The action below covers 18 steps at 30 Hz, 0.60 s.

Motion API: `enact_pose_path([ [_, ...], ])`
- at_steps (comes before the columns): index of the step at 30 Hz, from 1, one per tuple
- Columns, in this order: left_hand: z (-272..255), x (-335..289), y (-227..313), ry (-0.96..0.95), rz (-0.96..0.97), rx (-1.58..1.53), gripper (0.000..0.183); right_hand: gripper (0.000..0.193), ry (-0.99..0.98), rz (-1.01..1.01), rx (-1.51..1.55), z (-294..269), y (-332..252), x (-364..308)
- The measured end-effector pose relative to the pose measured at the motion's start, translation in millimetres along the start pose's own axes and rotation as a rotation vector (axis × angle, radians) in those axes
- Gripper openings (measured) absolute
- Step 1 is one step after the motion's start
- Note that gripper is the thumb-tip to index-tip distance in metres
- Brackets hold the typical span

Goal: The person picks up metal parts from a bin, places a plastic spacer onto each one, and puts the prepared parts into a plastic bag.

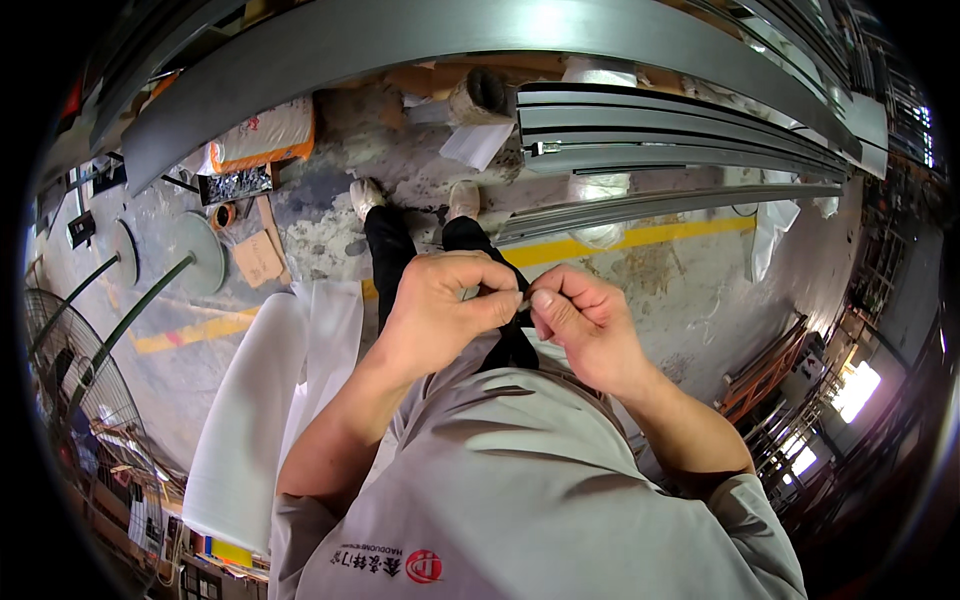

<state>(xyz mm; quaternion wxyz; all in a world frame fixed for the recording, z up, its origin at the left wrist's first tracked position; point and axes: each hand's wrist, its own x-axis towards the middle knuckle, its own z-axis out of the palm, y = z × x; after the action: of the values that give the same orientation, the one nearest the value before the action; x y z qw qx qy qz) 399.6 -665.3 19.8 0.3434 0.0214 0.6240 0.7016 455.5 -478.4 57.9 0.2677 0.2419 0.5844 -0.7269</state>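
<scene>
My left hand [447, 308] and my right hand [583, 322] meet in front of my chest, fingertips pressed together around a small thin object [522, 299] that I cannot make out. Both hands are closed in a pinch. Below them show my grey shirt [520, 480], black trousers and light shoes [366, 194] on the concrete floor. Long grey metal profiles [660, 130] lie just beyond my feet.
A broad grey metal beam [330, 50] arcs across the top. A white foam roll [250, 410] stands at my left. Fans on stands [70, 350] are at the far left, a sack [265, 132] and cardboard beyond. Yellow floor line [640, 238]. Racks at right [770, 370].
</scene>
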Motion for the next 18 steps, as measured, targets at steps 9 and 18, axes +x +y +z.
enact_pose_path([
  [9, 7.3, 11.3, -26.9, 0.049, -0.139, -0.266, 0.009, 0.018, 0.035, 0.021, -0.173, -8.8, -1.3, 16.4],
  [18, -25.2, 54.2, -70.2, 0.135, -0.232, -0.160, 0.018, 0.029, 0.465, -0.153, -0.863, -95.2, -10.9, 48.7],
])
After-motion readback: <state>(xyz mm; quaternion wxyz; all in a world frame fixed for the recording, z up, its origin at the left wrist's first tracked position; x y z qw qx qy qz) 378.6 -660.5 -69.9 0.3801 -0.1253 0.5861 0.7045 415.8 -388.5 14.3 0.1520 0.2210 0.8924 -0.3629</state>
